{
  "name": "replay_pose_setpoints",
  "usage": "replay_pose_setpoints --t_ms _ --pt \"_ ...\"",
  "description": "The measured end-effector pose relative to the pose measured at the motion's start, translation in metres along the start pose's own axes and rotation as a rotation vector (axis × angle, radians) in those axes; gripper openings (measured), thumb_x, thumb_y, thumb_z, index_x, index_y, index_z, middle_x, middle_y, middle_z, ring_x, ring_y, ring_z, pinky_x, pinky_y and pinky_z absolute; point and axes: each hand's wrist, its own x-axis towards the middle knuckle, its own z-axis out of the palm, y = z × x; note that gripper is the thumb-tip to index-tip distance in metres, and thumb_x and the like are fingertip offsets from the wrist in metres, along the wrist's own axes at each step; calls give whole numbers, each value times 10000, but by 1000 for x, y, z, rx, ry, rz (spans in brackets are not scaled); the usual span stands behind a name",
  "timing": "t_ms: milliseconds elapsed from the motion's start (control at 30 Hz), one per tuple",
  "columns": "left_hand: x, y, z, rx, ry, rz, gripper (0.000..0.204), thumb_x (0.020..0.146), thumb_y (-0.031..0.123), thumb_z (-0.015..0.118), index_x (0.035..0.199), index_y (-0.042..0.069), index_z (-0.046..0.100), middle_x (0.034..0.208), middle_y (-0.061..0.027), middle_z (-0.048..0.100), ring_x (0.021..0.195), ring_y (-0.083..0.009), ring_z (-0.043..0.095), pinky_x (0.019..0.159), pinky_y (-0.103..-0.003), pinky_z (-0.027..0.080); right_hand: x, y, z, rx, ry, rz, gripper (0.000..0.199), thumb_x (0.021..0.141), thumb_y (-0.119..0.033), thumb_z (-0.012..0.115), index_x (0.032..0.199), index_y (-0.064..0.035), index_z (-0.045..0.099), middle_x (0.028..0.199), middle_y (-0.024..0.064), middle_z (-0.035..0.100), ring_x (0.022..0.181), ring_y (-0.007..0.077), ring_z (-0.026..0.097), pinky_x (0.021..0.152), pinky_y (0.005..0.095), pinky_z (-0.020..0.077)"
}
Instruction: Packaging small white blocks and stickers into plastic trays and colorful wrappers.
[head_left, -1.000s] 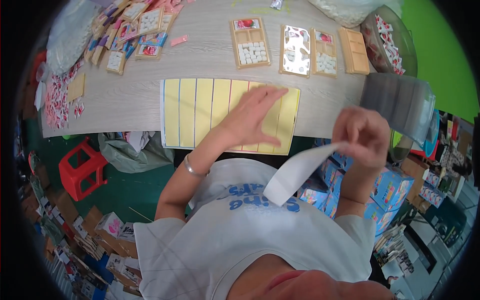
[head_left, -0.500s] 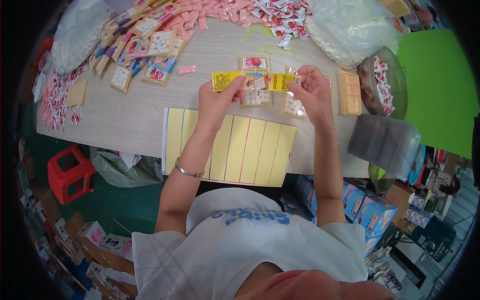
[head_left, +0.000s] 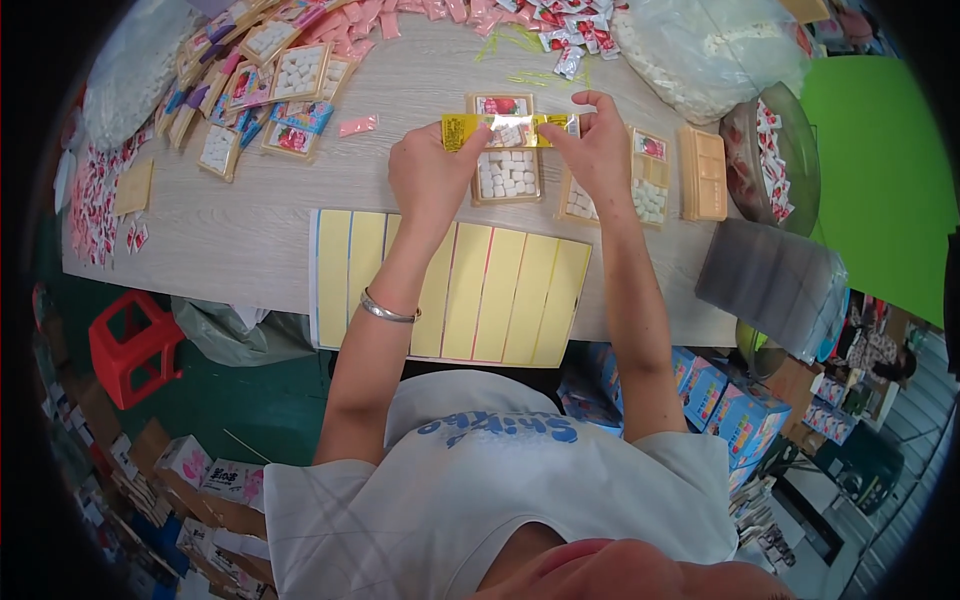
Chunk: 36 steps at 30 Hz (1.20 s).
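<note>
Yellow stripes cover the sticker sheet (head_left: 450, 290) that lies at the near edge of the wooden table (head_left: 250, 240). Both forearms reach over it. Past the sheet, the left hand (head_left: 432, 175) and the right hand (head_left: 597, 150) each pinch one end of a shiny yellow sticker strip (head_left: 505, 130). They hold it stretched flat just over a small tray of white candies (head_left: 507, 165). More filled trays (head_left: 270, 95) lie farther off on the left. A clear bag of white candies (head_left: 710, 50) sits at the far right.
</note>
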Motion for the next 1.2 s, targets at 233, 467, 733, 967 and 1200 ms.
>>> replay_pose_setpoints --t_ms 233,467,733,967,1200 --pt "-6 7 7 222 31 -63 367 816 431 798 885 70 789 709 -144 717 665 -329 706 594 -437 531 -1 0 0 -187 20 -26 580 760 -188 875 1212 -41 542 829 95 704 713 167 672 635 321 523" --pt "-3 9 9 344 12 -83 410 793 396 823 879 10 718 766 -139 708 727 -381 695 633 -461 534 -9 -7 3 -317 90 -150 658 723 -278 910 1206 -40 532 930 210 706 847 358 700 727 443 546" --pt "1 25 16 173 0 -78 376 790 336 821 924 3 710 876 -150 726 812 -381 704 720 -462 543 -10 -11 2 -380 77 -123 648 744 -286 888 1227 -44 529 974 228 705 889 391 695 750 453 537" --pt "6 -1 23 -94 43 -25 353 798 233 839 1018 -10 711 962 -145 755 775 -283 735 711 -379 567 -15 -11 -2 -338 64 -96 637 750 -243 880 1250 -56 532 1003 194 707 903 342 705 743 415 540" --pt "-33 15 -35 -853 -252 -341 328 863 73 804 1138 -57 683 1021 -77 739 857 -103 690 761 -244 563 -81 -17 -8 659 94 -63 487 876 -48 738 1316 5 535 1114 124 704 963 195 703 819 335 580"
